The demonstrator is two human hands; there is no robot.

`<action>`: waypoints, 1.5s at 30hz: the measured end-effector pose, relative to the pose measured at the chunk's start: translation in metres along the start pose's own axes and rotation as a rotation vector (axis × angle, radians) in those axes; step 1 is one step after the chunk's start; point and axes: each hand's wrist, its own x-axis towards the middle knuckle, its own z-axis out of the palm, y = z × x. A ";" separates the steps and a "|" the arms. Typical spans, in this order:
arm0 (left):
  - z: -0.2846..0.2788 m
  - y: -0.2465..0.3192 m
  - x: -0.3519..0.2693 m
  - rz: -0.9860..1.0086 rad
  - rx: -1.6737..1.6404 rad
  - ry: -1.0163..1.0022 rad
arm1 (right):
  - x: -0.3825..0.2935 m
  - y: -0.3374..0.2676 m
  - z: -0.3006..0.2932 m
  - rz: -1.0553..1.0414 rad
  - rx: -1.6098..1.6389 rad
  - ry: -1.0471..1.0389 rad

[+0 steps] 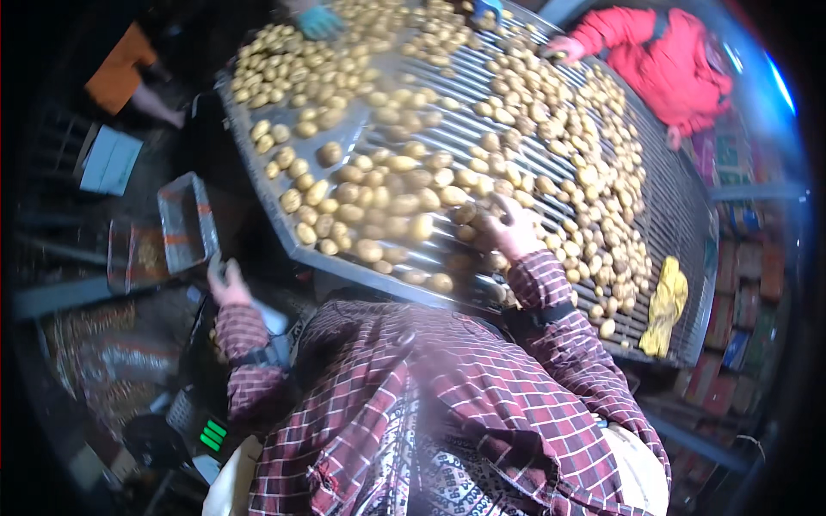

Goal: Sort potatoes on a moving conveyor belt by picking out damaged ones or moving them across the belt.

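Note:
My right hand reaches over the slatted metal sorting table. Its fingers bend down onto brownish potatoes; blur hides whether one is gripped. Yellow potatoes lie loose around it, with a denser heap to its right. Off the table's left side, my left hand is low, its fingers curled by a greyish shape that I cannot make out. Just above that hand stands a tilted grey plastic crate with orange bands.
A person in a red jacket reaches in from the far right. Another person's teal-gloved hand is at the far edge. A yellow glove lies at the table's right end. A second crate and a pale box stand left.

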 end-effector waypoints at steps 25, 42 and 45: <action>0.354 0.226 -0.095 1.124 0.952 -1.142 | 0.007 0.103 -0.045 0.020 -0.379 0.047; 0.280 0.164 -0.071 0.825 0.821 -1.015 | -0.007 0.130 -0.038 0.054 -0.206 0.241; 0.269 0.152 -0.067 0.685 0.635 -0.996 | 0.006 0.069 -0.046 0.074 -0.194 0.156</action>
